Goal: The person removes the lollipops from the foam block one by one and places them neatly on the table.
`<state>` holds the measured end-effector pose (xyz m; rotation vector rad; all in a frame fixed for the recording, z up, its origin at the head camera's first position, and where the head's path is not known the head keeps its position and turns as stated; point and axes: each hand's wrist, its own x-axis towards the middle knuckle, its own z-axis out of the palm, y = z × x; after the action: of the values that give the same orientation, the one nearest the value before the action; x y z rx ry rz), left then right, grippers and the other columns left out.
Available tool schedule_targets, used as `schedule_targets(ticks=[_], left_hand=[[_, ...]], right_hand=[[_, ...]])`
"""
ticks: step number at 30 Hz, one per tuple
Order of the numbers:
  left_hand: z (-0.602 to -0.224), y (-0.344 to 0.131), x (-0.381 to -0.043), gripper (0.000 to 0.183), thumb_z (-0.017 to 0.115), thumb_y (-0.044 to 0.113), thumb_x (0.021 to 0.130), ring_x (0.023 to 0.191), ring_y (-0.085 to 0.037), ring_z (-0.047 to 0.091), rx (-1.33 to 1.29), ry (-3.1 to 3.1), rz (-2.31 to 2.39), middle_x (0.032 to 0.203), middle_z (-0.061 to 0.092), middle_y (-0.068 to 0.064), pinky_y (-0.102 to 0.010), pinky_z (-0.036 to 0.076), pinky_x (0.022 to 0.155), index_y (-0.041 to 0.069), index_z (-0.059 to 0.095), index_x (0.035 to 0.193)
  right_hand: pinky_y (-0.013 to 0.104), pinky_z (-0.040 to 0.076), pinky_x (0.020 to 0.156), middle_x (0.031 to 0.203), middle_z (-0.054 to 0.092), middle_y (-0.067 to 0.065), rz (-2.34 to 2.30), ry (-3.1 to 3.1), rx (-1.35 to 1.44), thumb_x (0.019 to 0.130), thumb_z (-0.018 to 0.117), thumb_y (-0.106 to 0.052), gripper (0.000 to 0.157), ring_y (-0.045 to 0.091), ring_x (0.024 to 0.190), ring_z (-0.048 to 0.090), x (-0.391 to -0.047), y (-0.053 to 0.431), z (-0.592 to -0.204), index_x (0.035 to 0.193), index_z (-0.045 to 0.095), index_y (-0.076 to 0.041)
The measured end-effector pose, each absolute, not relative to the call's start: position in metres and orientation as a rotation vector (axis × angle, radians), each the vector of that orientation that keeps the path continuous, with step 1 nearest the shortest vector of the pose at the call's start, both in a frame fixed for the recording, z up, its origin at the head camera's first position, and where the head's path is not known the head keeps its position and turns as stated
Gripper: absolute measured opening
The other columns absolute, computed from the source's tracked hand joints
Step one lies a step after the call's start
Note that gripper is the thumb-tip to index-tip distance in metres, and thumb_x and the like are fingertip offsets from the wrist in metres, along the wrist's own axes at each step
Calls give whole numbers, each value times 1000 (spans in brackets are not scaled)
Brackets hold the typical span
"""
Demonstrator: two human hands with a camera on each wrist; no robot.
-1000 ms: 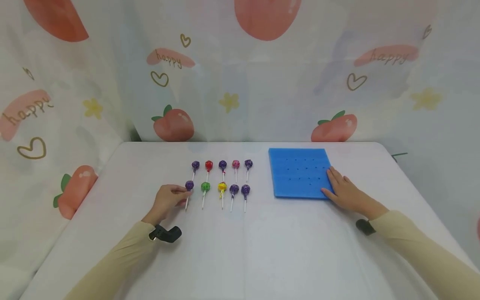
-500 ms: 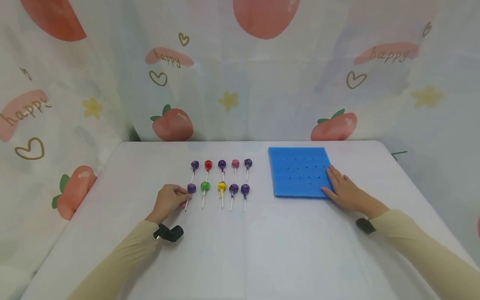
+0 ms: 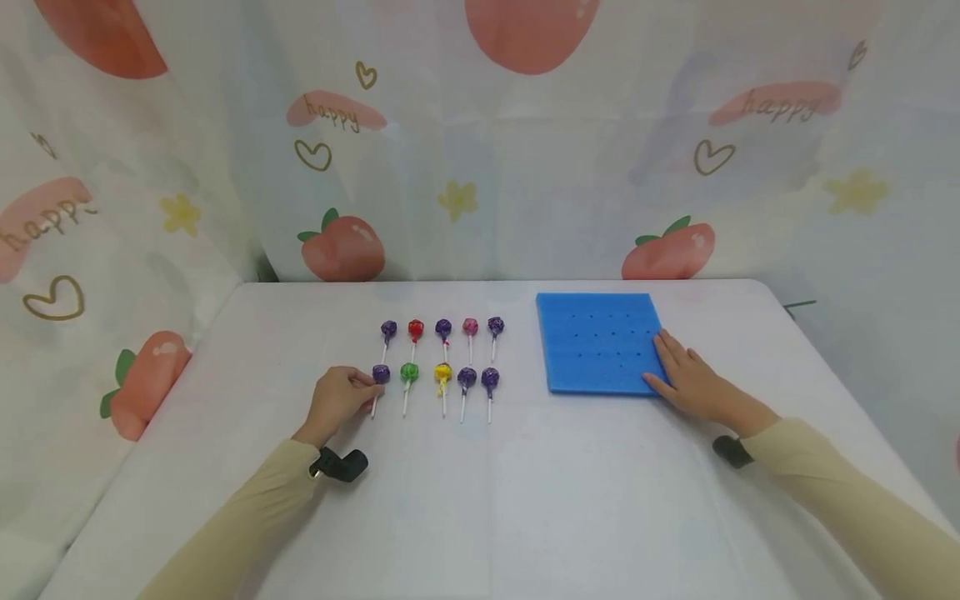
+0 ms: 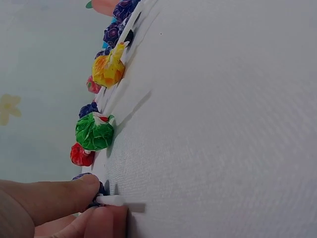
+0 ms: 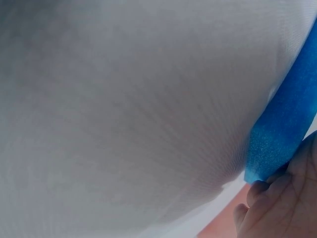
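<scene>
At the left end of the near row, my left hand (image 3: 337, 402) pinches a purple-wrapped lollipop (image 3: 381, 374) between thumb and fingers. In the left wrist view the thumb (image 4: 84, 191) lies by its wrapped head and the white stick (image 4: 110, 200) pokes out past the fingertips. A green lollipop (image 3: 408, 372) lies just right of it, and a yellow one (image 3: 443, 373) beyond. My right hand (image 3: 693, 383) rests with straight fingers on the right edge of a blue foam board (image 3: 562, 371) with small holes. The right wrist view shows the board's side (image 5: 287, 109) against the palm.
Two more purple lollipops, one of them here (image 3: 490, 379), finish the near row. A far row behind holds purple, red (image 3: 416, 329) and pink (image 3: 470, 326) lollipops. A white cloth covers the table (image 3: 570, 492); a printed curtain (image 3: 525, 167) hangs behind.
My left hand has shifted very slightly right, and the pinched lollipop's head has moved a little with it. The right hand stays on the board's edge. The head view has drifted slightly.
</scene>
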<state>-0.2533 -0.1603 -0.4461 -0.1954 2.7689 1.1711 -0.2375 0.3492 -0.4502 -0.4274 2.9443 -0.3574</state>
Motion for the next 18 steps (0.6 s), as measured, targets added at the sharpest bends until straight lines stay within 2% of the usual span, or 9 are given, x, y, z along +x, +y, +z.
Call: schedule_targets(ticks=[9, 18], left_hand=[[-442, -166, -245, 27, 69, 21, 84, 64, -11, 61, -210, 2764, 1117, 79, 70, -10, -22, 43, 59, 0, 66, 101], [-437, -171, -244, 30, 61, 24, 89, 68, -15, 62, -190, 2780, 1063, 91, 70, -13, -23, 45, 60, 1, 65, 109]], right_hand=[[66, 12, 110, 151, 5, 35, -346, 2934, -445, 98, 42, -41, 81, 48, 140, 7, -238, 348, -452, 144, 4, 13], [66, 12, 110, 151, 5, 35, -348, 2936, -436, 97, 43, -42, 82, 49, 140, 8, -238, 348, -449, 144, 5, 14]])
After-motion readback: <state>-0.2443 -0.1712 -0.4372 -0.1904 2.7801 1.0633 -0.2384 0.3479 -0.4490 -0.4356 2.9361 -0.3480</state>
